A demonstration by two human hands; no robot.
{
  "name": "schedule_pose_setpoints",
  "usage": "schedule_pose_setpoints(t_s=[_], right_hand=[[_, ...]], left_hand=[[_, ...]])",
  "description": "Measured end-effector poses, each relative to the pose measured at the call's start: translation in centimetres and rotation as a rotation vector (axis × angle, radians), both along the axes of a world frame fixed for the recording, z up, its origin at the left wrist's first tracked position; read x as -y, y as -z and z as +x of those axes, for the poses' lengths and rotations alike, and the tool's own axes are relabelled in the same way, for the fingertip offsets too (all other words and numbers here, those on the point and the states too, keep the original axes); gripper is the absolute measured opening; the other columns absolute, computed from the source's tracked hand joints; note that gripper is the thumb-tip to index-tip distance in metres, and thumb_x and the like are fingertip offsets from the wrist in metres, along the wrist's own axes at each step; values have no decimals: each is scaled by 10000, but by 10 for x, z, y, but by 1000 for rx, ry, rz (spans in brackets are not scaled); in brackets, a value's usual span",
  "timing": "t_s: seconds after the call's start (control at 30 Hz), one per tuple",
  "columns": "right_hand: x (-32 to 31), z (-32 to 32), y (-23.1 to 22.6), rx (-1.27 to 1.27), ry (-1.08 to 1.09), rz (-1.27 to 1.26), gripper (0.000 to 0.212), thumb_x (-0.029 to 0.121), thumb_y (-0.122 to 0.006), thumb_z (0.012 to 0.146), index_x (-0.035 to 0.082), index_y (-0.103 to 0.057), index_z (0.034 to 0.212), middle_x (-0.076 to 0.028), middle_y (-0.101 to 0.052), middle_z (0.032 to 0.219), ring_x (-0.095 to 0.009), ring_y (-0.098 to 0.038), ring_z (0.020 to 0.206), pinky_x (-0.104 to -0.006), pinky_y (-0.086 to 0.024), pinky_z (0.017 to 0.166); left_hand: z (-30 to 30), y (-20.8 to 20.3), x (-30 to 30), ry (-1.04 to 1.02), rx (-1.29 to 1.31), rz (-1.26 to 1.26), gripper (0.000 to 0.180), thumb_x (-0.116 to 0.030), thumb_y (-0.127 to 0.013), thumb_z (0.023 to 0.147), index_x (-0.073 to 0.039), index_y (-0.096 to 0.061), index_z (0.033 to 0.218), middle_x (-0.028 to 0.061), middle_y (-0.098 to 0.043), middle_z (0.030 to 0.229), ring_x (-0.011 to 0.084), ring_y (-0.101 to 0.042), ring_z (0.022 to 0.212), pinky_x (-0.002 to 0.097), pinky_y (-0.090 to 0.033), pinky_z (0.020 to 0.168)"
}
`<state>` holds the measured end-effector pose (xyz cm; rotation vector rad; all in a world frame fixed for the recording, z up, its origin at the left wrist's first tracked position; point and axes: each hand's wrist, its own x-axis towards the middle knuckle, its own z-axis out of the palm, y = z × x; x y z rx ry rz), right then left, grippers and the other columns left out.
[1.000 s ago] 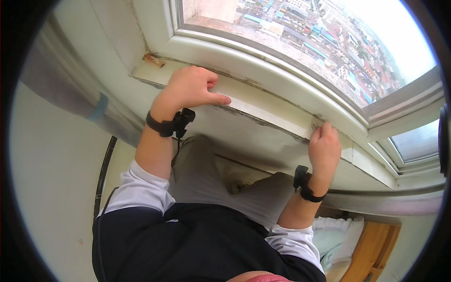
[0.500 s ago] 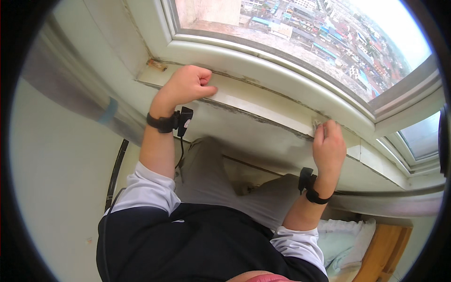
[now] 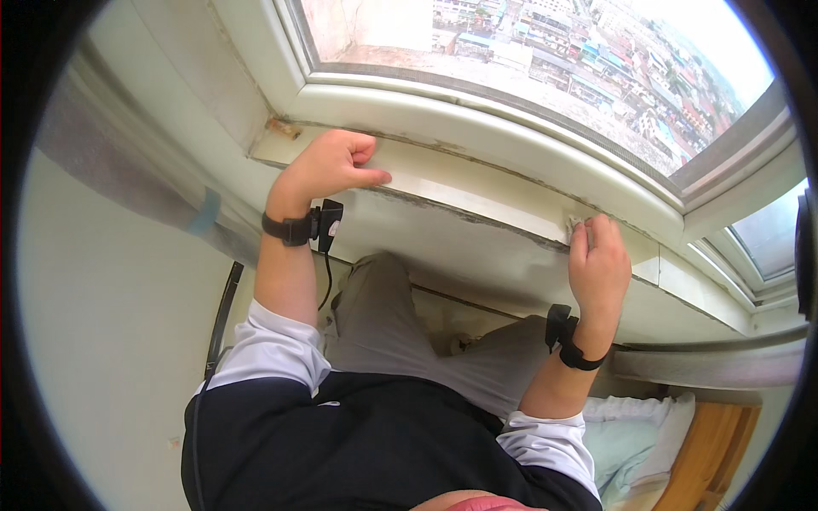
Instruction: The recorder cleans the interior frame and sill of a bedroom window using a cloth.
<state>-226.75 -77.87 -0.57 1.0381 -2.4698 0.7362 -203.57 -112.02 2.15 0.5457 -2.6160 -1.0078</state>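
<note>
My left hand (image 3: 334,165) rests at the left part of the cream window sill (image 3: 477,192). Its fingers are loosely curled, and the thumb stands apart from them with nothing between. Toward the sill's right end, my right hand (image 3: 600,260) is closed in a pinch with the fingers bent down. A small crumpled whitish piece (image 3: 574,223) pokes out at its fingertips, against the sill; most of it is hidden, so its material is unclear. Dark grime runs along the sill's front edge and the joint below the window frame (image 3: 494,128).
Beyond the window glass (image 3: 545,68) lie city roofs far below. A tied-back curtain (image 3: 170,183) hangs at the left. My bent legs (image 3: 383,315) are under the sill. Bedding (image 3: 626,434) and a wooden board (image 3: 711,443) stand at the lower right. A cable (image 3: 328,277) hangs from my left wrist strap.
My left hand has shifted slightly down in the picture, and its thumb and index finger are farther apart. The right hand keeps its pinch at nearly the same spot. The whole view has shifted a little.
</note>
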Motion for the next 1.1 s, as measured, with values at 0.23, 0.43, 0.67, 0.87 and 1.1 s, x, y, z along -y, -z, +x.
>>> schedule_pose_setpoints(t_s=[0.23,0.43,0.67,0.87,1.1], right_hand=[[0,0,0,-2,-8,-7,129,197,-649,989,76,-625,950,-131,-666,930,-400,-673,829,-501,-522,706],[0,-1,1,5,-11,-21,131,200,-651,987,77,-626,949,-134,-662,926,-401,-671,831,-505,-520,708],[-1,-1,0,0,-26,-21,132,200,-654,986,77,-627,949,-135,-655,915,-401,-669,832,-506,-519,712],[-1,1,0,8,-28,-39,127,192,-653,982,73,-627,946,-134,-661,916,-397,-669,836,-501,-518,714],[-1,1,-1,30,-22,-36,125,191,-656,979,70,-634,953,-131,-663,917,-394,-668,835,-492,-518,715]], left_hand=[[8,8,15,35,-116,235,555,-243,-844,868,-84,-342,694,-32,-252,661,103,-257,641,333,-244,550],[-2,5,3,-52,-74,65,524,-191,-805,879,-75,-331,688,-39,-252,661,97,-257,637,332,-248,546],[-4,7,2,-61,-66,48,528,-170,-817,837,-73,-320,685,-27,-244,664,104,-255,639,336,-244,543],[1,2,3,-3,-21,-16,587,-190,-867,795,-84,-299,687,-25,-235,670,110,-249,640,336,-228,547],[-1,4,3,-20,-39,51,576,-226,-854,826,-81,-315,685,-33,-239,662,108,-250,636,340,-233,544]])
